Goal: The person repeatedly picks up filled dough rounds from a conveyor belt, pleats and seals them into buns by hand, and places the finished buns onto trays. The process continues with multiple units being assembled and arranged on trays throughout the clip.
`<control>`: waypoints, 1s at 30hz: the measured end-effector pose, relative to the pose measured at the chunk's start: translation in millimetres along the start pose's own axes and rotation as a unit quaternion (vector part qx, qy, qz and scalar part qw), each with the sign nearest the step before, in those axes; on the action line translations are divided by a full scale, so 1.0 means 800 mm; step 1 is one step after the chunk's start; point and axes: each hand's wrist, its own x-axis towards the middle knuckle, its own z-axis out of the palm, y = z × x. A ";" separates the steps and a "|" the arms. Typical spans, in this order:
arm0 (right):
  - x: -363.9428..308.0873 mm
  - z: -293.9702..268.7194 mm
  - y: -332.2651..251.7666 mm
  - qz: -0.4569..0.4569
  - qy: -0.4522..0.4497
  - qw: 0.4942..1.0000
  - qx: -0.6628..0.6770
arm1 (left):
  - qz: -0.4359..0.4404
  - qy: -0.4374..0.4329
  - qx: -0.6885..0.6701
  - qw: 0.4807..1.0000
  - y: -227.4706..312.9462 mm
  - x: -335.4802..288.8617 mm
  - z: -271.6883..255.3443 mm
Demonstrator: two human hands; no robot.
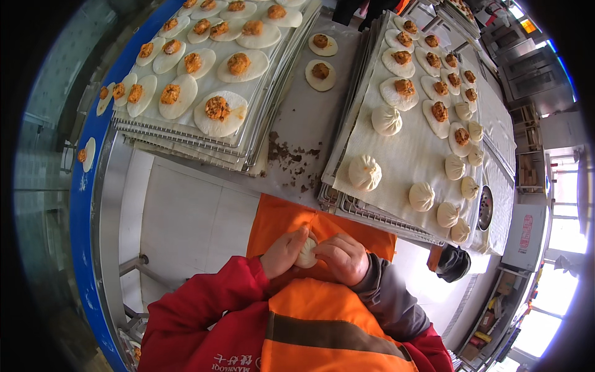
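Note:
Between my hands, in front of my orange apron, is a small white bun [305, 254] of dough with its filling hidden. My left hand [285, 251] cups it from the left side, fingers curled around it. The fingers of my right hand [342, 257] pinch at its right edge. Ahead on the right, a cloth-lined rack [365, 139] bears several pleated buns, among them one large bun [364, 172] close to its near left corner. Farther along the same rack lie several flat dough rounds topped with orange filling, such as this round [405, 93].
A second stack of lined racks [186, 127] at the left holds more filled dough rounds. Brown crumbs [291, 161] lie on the steel table [304, 118] between the stacks, with two filled rounds behind them. A blue belt edge [83, 217] runs along the left.

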 end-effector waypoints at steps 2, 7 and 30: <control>0.004 0.001 -0.003 0.010 -0.016 1.000 0.021 | -0.079 -0.047 -0.067 0.994 0.009 -0.005 -0.003; 0.016 0.005 -0.005 0.021 -0.061 0.995 0.070 | -0.158 -0.060 -0.110 0.980 0.019 -0.018 -0.006; 0.173 0.102 0.082 0.216 0.016 0.960 -0.178 | 0.124 0.280 -0.364 0.880 -0.016 0.030 -0.083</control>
